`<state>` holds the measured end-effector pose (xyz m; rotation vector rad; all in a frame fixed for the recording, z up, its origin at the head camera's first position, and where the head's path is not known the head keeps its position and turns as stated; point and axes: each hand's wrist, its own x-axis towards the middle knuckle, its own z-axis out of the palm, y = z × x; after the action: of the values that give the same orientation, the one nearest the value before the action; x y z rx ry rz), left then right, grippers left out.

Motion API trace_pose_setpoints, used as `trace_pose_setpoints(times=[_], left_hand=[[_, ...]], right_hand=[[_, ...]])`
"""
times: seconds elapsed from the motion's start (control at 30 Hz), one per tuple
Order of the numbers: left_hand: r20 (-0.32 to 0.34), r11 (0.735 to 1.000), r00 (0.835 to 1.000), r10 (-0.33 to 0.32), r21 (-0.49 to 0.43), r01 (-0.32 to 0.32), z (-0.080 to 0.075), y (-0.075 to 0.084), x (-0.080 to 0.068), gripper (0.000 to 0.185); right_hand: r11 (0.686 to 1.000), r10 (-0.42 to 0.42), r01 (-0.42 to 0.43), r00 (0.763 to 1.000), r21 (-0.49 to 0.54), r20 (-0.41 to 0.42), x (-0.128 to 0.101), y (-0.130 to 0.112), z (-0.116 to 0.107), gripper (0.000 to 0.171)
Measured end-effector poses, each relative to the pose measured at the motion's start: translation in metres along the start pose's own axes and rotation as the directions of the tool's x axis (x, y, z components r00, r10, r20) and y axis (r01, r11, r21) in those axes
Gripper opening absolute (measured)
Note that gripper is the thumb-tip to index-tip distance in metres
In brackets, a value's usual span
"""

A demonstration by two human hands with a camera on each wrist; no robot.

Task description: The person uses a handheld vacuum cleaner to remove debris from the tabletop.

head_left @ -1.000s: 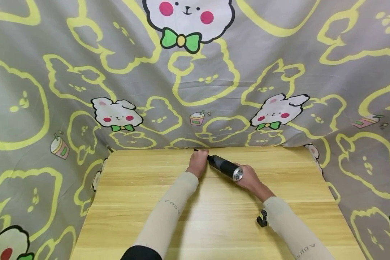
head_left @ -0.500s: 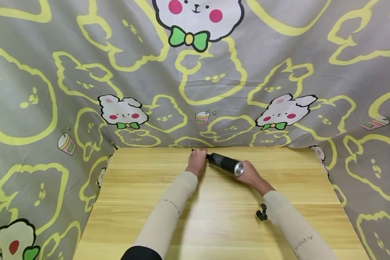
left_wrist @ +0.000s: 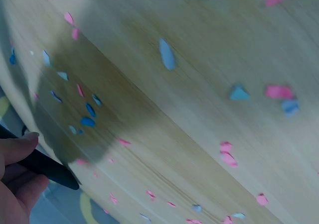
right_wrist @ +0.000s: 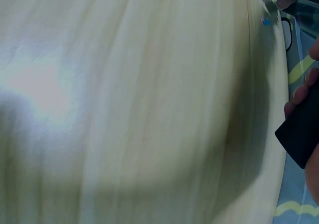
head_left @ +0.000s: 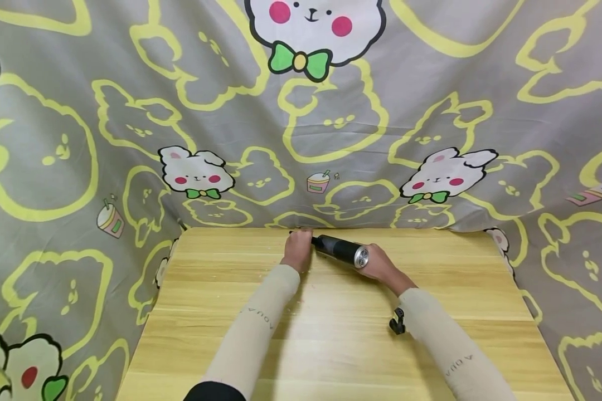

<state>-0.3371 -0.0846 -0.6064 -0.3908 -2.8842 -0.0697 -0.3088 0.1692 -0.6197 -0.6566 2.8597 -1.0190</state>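
Observation:
A black handheld vacuum cleaner [head_left: 338,249] with a silver round end lies slantwise above the far edge of the wooden table, its narrow nozzle toward the left. My left hand [head_left: 298,250] grips it near the nozzle. In the left wrist view, the flat black nozzle [left_wrist: 52,172] pokes out past the thumb at the table edge. My right hand [head_left: 381,264] holds the rear part, and the right wrist view shows fingers curled round a black grip [right_wrist: 301,124]. Small pink and blue paper scraps [left_wrist: 167,54] are scattered on the table near the left hand.
The wooden table [head_left: 221,312] ends against a grey curtain [head_left: 331,139] with yellow and white cartoon prints, which also hangs on both sides. A black camera mount [head_left: 397,322] sticks out at the right wrist.
Both hands and the vacuum cleaner have shifted left along the table's far edge. The head view has turned slightly left. The grip of each hand looks the same.

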Motion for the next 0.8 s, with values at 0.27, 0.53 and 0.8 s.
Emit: trace_pose_setpoints(times=[0.27,0.53,0.8], left_hand=[[-0.012,0.999,1.000,-0.029,-0.031,0.028,-0.001,-0.017,-0.002,0.014],[-0.002,0.997,0.999,-0.052,-0.051,0.052,0.000,-0.029,-0.004,0.017],[-0.017,0.995,0.998,-0.067,-0.072,0.066,-0.002,-0.041,-0.004,0.017]], right_hand=[[0.999,-0.049,0.049,0.998,-0.022,0.026,0.016,-0.011,0.006,0.062],[0.998,-0.056,0.058,0.997,-0.039,0.047,0.026,-0.018,0.012,0.058],[0.999,-0.047,0.049,0.997,-0.023,0.060,0.036,-0.026,0.015,0.059]])
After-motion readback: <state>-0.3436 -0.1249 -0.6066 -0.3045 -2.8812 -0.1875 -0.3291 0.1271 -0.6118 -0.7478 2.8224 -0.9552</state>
